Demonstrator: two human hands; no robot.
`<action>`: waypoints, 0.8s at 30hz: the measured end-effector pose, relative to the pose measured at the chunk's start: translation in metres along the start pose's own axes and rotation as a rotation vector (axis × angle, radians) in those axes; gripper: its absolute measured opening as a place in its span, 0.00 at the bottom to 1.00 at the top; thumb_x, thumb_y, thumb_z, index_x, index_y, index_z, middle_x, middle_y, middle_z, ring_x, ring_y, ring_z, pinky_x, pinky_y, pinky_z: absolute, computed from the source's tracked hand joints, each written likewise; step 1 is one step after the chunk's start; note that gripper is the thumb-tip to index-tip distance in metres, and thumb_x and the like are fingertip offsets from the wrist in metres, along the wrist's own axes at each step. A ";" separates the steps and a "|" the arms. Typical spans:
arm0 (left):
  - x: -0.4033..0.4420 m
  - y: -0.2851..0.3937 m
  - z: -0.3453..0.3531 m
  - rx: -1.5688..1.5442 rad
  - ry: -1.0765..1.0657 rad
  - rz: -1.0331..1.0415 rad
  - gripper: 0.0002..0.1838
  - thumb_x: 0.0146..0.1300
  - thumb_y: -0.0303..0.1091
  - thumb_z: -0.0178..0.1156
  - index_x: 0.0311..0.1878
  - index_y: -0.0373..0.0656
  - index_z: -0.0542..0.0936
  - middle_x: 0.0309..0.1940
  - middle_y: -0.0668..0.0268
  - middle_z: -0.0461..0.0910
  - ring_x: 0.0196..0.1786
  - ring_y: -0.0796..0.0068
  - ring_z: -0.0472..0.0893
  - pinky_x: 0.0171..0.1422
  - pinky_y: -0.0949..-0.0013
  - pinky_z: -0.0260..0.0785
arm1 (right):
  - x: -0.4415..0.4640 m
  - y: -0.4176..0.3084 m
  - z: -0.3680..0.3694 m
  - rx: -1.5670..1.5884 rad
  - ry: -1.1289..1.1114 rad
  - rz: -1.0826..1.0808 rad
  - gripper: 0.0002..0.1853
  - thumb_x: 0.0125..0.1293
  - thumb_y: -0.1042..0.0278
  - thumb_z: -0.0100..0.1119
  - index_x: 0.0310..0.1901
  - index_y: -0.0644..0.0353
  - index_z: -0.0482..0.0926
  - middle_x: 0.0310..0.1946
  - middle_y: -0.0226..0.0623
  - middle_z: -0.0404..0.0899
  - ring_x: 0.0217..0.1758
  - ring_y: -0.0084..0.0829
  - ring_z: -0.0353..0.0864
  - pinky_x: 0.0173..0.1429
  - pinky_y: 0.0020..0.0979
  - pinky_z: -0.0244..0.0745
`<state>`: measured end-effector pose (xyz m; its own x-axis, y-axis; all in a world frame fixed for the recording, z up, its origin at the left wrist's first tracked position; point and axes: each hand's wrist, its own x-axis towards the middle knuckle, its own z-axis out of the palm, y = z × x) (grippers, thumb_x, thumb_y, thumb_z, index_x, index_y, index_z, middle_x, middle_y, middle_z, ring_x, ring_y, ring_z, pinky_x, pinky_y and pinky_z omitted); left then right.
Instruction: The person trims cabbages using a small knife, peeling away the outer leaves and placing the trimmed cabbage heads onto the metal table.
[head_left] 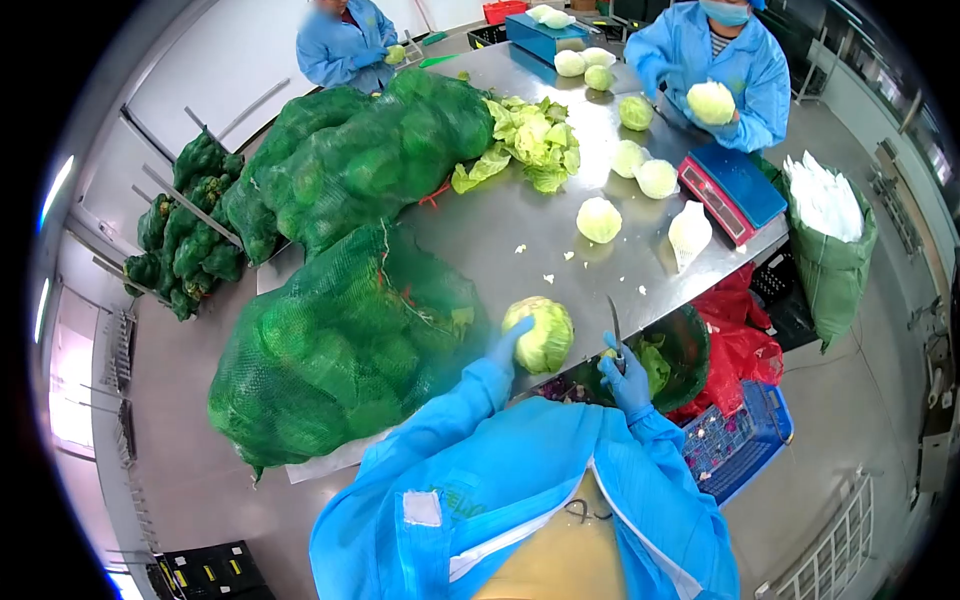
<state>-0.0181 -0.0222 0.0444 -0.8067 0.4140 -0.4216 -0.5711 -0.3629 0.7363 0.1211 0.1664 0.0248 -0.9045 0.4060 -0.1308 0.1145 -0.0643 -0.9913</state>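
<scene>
A green cabbage (545, 335) is at the near edge of the steel table (450, 243), with my gloved left hand (510, 348) around its left side. My right hand (626, 378), also in a blue glove, is closed on the handle of a knife (616, 328) whose blade points up and away from me. Below that hand, a dark green bin (690, 352) with loose leaves (654, 366) stands beside the table edge. Small cabbage scraps lie beyond the held cabbage, and a trimmed cabbage (599, 220) rests farther back.
Full green net sacks (320, 345) cover the table's left side. Loose leaves (540, 145) lie behind. A scale (735, 190) stands right, near a wrapped cabbage (690, 235). Two co-workers in blue stand across, each holding a cabbage. A blue crate (735, 440) is at my right.
</scene>
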 end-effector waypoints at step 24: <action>-0.004 -0.016 -0.011 1.050 -0.270 0.434 0.58 0.28 0.46 0.80 0.62 0.39 0.53 0.55 0.53 0.64 0.59 0.60 0.68 0.61 0.60 0.65 | 0.015 0.024 0.046 0.012 0.127 0.330 0.25 0.50 0.51 0.70 0.43 0.62 0.79 0.22 0.29 0.74 0.26 0.22 0.71 0.33 0.27 0.68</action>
<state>-0.0073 -0.0269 0.0280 -0.7724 0.6351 0.0060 0.2531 0.2991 0.9201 0.0915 0.1293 -0.0004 -0.7612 0.4718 -0.4450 0.3866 -0.2209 -0.8954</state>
